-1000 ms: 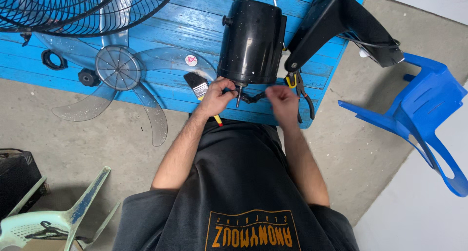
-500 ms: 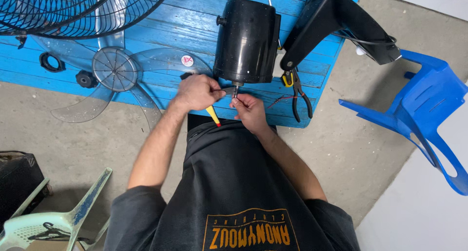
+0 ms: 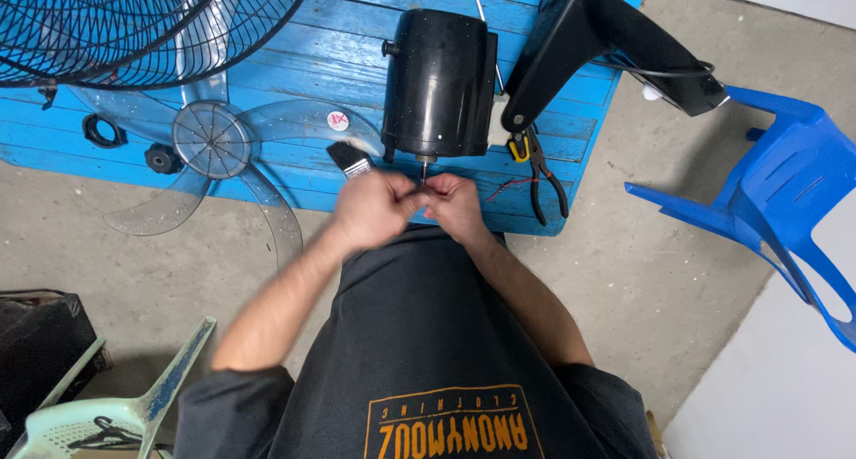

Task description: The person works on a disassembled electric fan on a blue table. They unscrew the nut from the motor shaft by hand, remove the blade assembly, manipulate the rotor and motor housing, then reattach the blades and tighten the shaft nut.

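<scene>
- Left hand point(image 3: 373, 211) and right hand point(image 3: 456, 207) meet at the near edge of the blue surface point(image 3: 294, 49), fingers pinched around something small; what exactly, I cannot tell.
- Black fan motor point(image 3: 439, 82) lies just beyond them, shaft pointing toward the hands.
- Pliers point(image 3: 539, 169) lie to the right, paintbrush point(image 3: 352, 160) to the left.

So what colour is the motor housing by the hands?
Glossy black motor housing, clearest in the head view.
</scene>
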